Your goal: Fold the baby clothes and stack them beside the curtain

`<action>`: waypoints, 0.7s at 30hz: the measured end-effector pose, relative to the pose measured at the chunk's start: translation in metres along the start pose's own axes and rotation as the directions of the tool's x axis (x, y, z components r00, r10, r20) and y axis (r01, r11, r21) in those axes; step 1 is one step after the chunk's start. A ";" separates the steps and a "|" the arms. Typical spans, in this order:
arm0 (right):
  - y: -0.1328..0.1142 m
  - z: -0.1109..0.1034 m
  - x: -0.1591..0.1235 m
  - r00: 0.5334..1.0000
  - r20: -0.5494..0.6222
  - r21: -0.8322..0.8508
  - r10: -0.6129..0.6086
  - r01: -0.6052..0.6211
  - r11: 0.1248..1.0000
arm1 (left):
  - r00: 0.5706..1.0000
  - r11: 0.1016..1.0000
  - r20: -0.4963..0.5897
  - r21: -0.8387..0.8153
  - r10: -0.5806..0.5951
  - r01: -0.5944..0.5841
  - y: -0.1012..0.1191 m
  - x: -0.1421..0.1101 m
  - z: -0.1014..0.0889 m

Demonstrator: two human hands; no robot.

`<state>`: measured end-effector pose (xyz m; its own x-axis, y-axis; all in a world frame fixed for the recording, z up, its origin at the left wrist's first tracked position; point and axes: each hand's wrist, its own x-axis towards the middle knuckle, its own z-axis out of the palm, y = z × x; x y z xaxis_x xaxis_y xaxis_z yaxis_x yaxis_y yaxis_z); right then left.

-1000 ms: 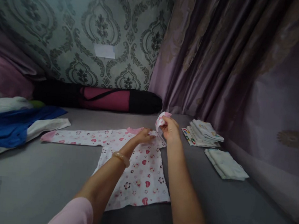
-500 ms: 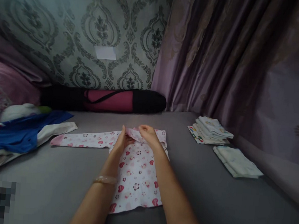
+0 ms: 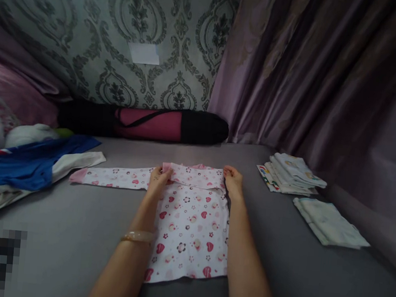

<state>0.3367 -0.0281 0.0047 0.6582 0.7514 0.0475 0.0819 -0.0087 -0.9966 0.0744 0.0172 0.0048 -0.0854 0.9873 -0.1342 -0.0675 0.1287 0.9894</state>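
Observation:
A white child's shirt (image 3: 191, 230) printed with pink hearts and flowers lies flat before me. Its right sleeve (image 3: 199, 176) is folded across the chest, with the pink cuff at the left. The other sleeve (image 3: 116, 177) stretches out to the left. My left hand (image 3: 159, 178) pinches the folded sleeve by its cuff end. At the opposite shoulder, my right hand (image 3: 233, 179) has its fingers closed on the fold's edge. A pale bangle circles my left wrist.
Folded cloths (image 3: 293, 174) are stacked at the right, with another folded cloth (image 3: 331, 223) in front of them. Blue and white clothes (image 3: 21, 166) lie at the left. A black and dark pink long bag (image 3: 148, 124) rests along the patterned wall, beside purple curtains (image 3: 265, 80).
The bunched sleeve is now spread flat across the shirt's chest. My right hand has moved right to the shoulder edge; my left hand now holds the cuff end. The view has tilted slightly down.

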 end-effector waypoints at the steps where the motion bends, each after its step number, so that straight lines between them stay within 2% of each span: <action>1: 0.003 0.004 0.000 0.999 0.028 -0.069 -0.041 0.043 0.997 | 1.000 1.000 -0.004 0.016 -0.011 0.011 0.000 0.000 -0.001; 4: 0.008 0.015 -0.001 0.982 0.137 -0.324 -0.130 0.168 0.931 | 0.999 0.997 -0.039 0.080 -0.003 0.006 -0.002 0.001 -0.003; 7: 0.009 0.022 -0.006 0.968 0.213 -0.488 -0.136 0.226 0.843 | 0.996 0.985 -0.077 0.170 0.048 -0.035 -0.004 0.002 -0.007; 9: 0.009 0.024 -0.011 0.957 0.249 -0.541 -0.150 0.266 0.798 | 0.992 0.957 -0.087 0.283 0.093 -0.064 -0.004 0.002 -0.009; 12: 0.010 0.026 -0.019 0.926 0.327 -0.586 -0.189 0.356 0.728 | 0.981 0.856 -0.089 0.507 0.170 -0.103 -0.002 0.001 -0.011; 16: 0.011 0.029 -0.037 0.885 0.437 -0.710 -0.163 0.450 0.541 | 0.958 0.700 -0.071 0.698 0.279 -0.152 0.003 -0.005 -0.014; 18: 0.011 0.032 -0.046 0.874 0.468 -0.753 -0.131 0.472 0.458 | 0.956 0.650 -0.051 0.744 0.288 -0.156 0.006 -0.008 -0.016; 20: 0.010 0.035 -0.050 0.867 0.480 -0.755 -0.134 0.486 0.440 | 0.964 0.615 -0.023 0.774 0.266 -0.152 0.009 -0.010 -0.018; 21: 0.008 0.035 -0.048 0.865 0.480 -0.739 -0.149 0.489 0.462 | 0.967 0.603 -0.012 0.784 0.254 -0.149 0.011 -0.011 -0.019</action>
<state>0.2794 -0.0413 -0.0079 0.1981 0.9676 0.1569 0.9134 -0.1242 -0.3876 0.0556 0.0058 0.0161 -0.1119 0.9863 0.1209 0.7509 0.0042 0.6604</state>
